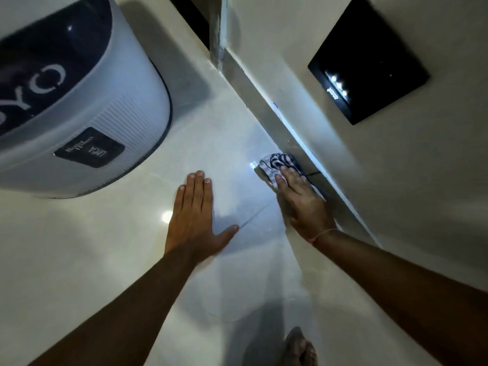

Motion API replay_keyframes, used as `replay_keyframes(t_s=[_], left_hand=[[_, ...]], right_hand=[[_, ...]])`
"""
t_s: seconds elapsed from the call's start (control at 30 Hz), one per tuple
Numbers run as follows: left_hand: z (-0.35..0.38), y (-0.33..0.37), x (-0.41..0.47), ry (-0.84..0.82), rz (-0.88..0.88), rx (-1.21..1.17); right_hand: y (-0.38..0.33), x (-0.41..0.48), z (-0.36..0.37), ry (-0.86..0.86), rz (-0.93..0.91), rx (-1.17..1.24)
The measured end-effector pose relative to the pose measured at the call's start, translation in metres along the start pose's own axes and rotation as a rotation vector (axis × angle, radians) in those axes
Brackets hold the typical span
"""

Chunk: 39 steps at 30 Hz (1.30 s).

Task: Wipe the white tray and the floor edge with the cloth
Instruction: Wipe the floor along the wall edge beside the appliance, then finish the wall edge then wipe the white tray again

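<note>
The blue-and-white patterned cloth (277, 166) is pressed flat under the fingers of the right hand (301, 202), right against the floor edge (295, 143) where the glossy pale tiled floor (105, 247) meets the wall. The left hand (195, 215) is spread open, palm down on the tile, holding nothing and serving as a brace. For a clean pass, the cloth is best kept bunched under the fingertips, pushed tight into the seam and drawn along it in one steady stroke. No white tray can be made out with certainty; a large rounded white appliance (79, 101) stands well to the left.
</note>
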<state>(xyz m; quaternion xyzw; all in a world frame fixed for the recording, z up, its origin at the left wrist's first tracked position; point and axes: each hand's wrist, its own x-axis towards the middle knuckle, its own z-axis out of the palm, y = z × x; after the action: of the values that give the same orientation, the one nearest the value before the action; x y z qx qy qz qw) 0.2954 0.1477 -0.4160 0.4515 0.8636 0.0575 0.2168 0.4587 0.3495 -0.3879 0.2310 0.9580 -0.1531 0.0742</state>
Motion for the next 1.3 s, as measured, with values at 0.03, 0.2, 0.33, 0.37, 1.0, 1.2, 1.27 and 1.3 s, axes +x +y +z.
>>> replay_keyframes(t_s=[0.03, 0.2, 0.33, 0.37, 1.0, 1.2, 1.27, 1.3], left_hand=[[-0.002, 0.001, -0.003, -0.016, 0.001, 0.005], [-0.056, 0.016, -0.027, 0.004, 0.076, -0.018], [-0.138, 0.032, -0.046, 0.043, 0.083, -0.108], [-0.161, 0.034, -0.05, 0.053, 0.076, -0.135], [-0.452, -0.151, -0.079, 0.377, -0.351, -0.07], [-0.422, -0.195, -0.087, 0.326, -0.452, -0.016], [-0.415, -0.199, -0.091, 0.307, -0.474, -0.022], [-0.411, -0.2, -0.094, 0.297, -0.488, -0.025]], right_hand=[[-0.006, 0.002, 0.0, -0.003, 0.033, 0.002], [-0.035, 0.01, -0.034, 0.05, 0.205, 0.125], [-0.068, -0.005, -0.114, 0.171, 0.22, 0.136], [-0.076, -0.007, -0.135, 0.187, 0.228, 0.141], [-0.354, 0.192, -0.324, 0.201, -0.225, 0.224], [-0.401, 0.24, -0.258, 0.054, -0.309, 0.123], [-0.402, 0.237, -0.24, -0.086, -0.293, 0.121], [-0.401, 0.233, -0.23, -0.161, -0.282, 0.103]])
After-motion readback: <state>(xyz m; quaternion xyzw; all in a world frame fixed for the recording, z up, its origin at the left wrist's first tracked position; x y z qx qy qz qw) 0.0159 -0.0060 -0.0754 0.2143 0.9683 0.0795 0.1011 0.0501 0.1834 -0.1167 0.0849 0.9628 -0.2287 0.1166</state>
